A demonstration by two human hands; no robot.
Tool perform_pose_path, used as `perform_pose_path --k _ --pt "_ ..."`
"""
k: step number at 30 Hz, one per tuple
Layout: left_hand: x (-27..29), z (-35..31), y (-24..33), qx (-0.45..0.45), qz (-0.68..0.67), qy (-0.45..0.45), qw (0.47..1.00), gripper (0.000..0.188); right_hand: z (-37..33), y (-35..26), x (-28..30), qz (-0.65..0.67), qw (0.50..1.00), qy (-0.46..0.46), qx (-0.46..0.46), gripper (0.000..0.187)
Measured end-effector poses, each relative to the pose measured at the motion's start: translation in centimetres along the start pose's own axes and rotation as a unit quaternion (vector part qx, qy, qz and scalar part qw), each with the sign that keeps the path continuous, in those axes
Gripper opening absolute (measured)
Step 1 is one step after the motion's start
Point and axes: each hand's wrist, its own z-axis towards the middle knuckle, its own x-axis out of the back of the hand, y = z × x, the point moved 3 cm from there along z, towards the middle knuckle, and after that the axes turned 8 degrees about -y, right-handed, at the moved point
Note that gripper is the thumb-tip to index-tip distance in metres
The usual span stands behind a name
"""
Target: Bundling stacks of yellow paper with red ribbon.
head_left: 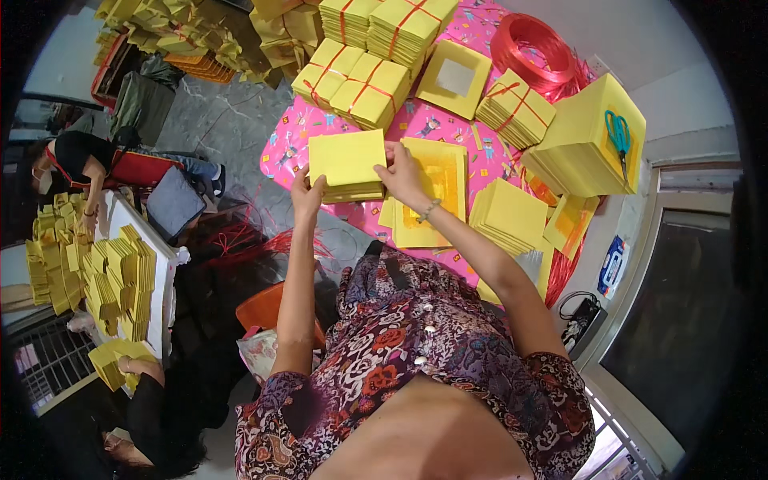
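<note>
Holding the yellow paper stack (349, 154) with 2 hands, you've got your left hand (306, 192) curled on its near left corner and your right hand (403, 174) gripping its right edge. It's over the pink tablecloth (278, 156), just beside a wider yellow pile (412, 230), with red-tied bundles (372, 86) beyond and teal scissors (621, 144) off right.

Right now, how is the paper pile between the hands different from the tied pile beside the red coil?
The paper pile shows no string; the tied pile has red string across its top. The left hand and right hand touch the paper pile, but nobody's hand touches the tied pile. Both are yellow and stacked in layers.
</note>
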Motion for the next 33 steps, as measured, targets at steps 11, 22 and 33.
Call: perform_pose_path --k 11,22,33 --pt "2.7 0.9 -6.8 0.011 0.098 0.025 0.995 0.047 -0.4 0.9 -3.8 -0.222 0.975 -0.007 0.022 0.051" --pt "0.3 -1.0 -4.3 -0.047 0.439 0.117 0.889 0.058 -0.3 2.2 -5.9 -0.298 0.953 -0.038 -0.047 0.044" --pt "-3.3 -0.7 -3.1 -0.19 0.492 -0.012 0.85 0.033 -1.4 0.4 -5.8 -0.432 0.901 -0.034 0.004 0.022"
